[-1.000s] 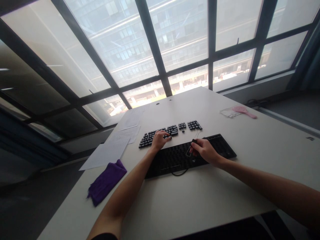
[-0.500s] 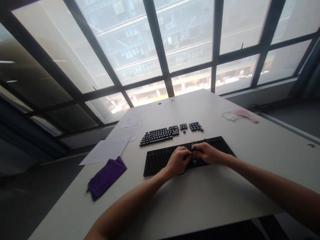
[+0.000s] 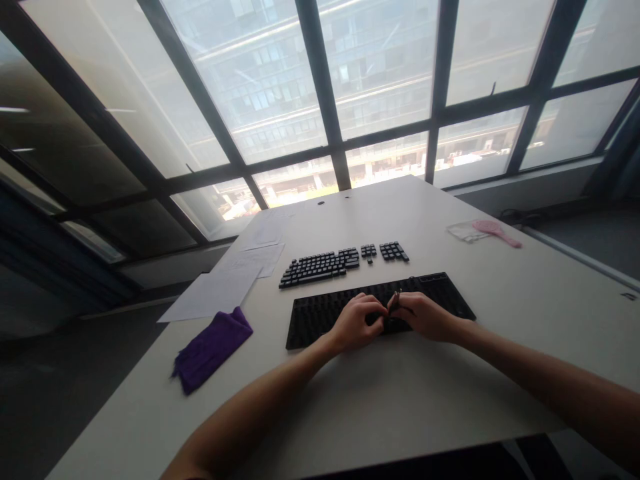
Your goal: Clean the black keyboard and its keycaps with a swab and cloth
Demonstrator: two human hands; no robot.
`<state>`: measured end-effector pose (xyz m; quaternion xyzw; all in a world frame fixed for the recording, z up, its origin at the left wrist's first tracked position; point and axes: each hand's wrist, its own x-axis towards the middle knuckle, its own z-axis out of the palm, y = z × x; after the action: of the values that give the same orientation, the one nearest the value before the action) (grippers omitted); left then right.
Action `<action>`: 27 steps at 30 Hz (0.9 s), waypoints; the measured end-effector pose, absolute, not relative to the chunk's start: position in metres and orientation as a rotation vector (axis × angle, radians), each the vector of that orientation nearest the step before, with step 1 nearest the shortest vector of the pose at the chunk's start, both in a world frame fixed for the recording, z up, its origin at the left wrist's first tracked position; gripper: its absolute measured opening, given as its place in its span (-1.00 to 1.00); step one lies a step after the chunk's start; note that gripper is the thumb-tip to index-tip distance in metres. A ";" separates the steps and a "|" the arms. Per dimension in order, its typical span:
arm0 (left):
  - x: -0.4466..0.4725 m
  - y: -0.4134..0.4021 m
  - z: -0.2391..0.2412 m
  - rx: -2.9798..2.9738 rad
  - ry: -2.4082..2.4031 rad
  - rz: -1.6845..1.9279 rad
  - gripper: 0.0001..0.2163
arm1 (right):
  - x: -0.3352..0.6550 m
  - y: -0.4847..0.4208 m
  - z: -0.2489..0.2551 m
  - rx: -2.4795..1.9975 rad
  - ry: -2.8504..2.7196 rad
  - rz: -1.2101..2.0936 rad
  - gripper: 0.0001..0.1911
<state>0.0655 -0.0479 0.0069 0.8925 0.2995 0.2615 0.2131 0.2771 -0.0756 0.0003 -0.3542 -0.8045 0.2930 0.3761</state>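
A: What is seen first?
B: A wall of windows is faced by a white table, on whose left edge papers are spread.

A: And where is the keyboard base placed?
B: It is laid flat near the front of the table, under both hands. Beyond it, black keycaps are arranged in groups: a main block, a number block and a small cluster between them.

A: How much is done?
B: Most caps, judging by those groups, seem to be off and sorted in keyboard order. Whether any are left on the base cannot be told — its surface is dark and partly covered.

A: What else is set down?
B: A purple cloth is left folded at the left; at the far right, a pink brush is laid partly over a clear bag.

A: And the grip?
B: By the right hand a small dark tool is held, pinched in the fingers. The left hand is brought close beside it, fingers curled — whether anything is gripped there cannot be told.
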 end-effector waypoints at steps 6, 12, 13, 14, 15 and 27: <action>0.068 -0.045 0.003 2.578 0.879 0.601 -0.72 | 0.265 -0.082 -0.004 -1.042 -1.827 0.803 -0.91; 0.070 -0.048 -0.001 2.472 0.914 0.690 -0.90 | 0.267 -0.075 -0.006 -1.074 -1.571 0.985 -0.83; 0.069 -0.048 0.000 2.459 0.900 0.693 -0.90 | 0.268 -0.074 -0.006 -1.058 -1.574 0.995 -0.84; 0.069 -0.048 0.001 2.449 0.877 0.688 -0.90 | 0.268 -0.073 -0.006 -1.044 -1.582 0.998 -0.85; 0.068 -0.048 0.002 2.440 0.852 0.677 -0.88 | 0.269 -0.073 -0.007 -1.034 -1.587 0.998 -0.86; 0.064 -0.043 -0.001 2.528 0.760 0.633 -0.68 | 0.273 -0.077 0.000 -1.029 -1.905 0.866 -0.90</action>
<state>0.0641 -0.0427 -0.0007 0.9101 0.2735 0.2280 0.2117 0.2734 -0.0766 0.0003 -0.4054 -0.7509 0.3415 0.3939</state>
